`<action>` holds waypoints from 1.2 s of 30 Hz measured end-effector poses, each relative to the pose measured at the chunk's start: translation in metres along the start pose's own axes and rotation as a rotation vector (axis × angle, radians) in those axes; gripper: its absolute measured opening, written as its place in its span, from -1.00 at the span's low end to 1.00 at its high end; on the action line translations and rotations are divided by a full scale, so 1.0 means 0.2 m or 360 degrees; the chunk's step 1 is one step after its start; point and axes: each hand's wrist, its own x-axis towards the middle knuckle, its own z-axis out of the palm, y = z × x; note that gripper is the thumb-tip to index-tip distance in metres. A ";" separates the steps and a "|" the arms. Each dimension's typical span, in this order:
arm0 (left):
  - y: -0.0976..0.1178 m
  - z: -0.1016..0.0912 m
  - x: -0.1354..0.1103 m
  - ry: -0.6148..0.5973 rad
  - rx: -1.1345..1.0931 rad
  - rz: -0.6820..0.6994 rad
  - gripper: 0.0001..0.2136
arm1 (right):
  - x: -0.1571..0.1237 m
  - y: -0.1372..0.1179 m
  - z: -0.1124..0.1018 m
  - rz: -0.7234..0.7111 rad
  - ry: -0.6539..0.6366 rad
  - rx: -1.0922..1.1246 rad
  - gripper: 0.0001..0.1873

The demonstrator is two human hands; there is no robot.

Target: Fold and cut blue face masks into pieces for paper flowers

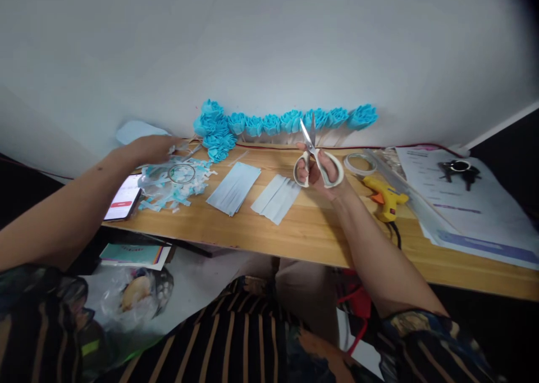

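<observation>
right hand [320,178] was clamped on scissors [310,147], blades spread toward tabletop [309,240] back edge | left hand [162,149] was near back-left corner by scraps [197,187]; i couldn't tell its grip | sheets [234,188] lay between, slanting back-right, right hand nearer

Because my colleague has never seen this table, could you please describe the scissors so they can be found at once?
At the wooden table, find the row of blue flowers. In front of it, the right hand holds the scissors. Unlike the yellow glue gun nearby, they have white handles and open metal blades.
</observation>
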 end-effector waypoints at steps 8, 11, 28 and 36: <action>0.53 0.11 0.12 0.0096 -0.0048 0.0097 -0.60 | -0.01 -0.01 0.01 0.0013 0.0084 -0.0031 -0.51; 0.70 0.15 0.25 0.0082 -0.0084 0.0045 -0.57 | 0.00 0.00 0.00 0.0038 0.0116 -0.0084 -0.49; 0.89 0.22 0.58 -0.0012 -0.0260 -0.0029 -0.60 | -0.01 0.00 -0.01 0.0039 0.0176 -0.0098 -0.53; 0.93 0.17 0.55 0.0013 -0.0266 -0.0016 -0.57 | 0.02 0.01 -0.05 0.0012 0.0305 -0.0203 -0.45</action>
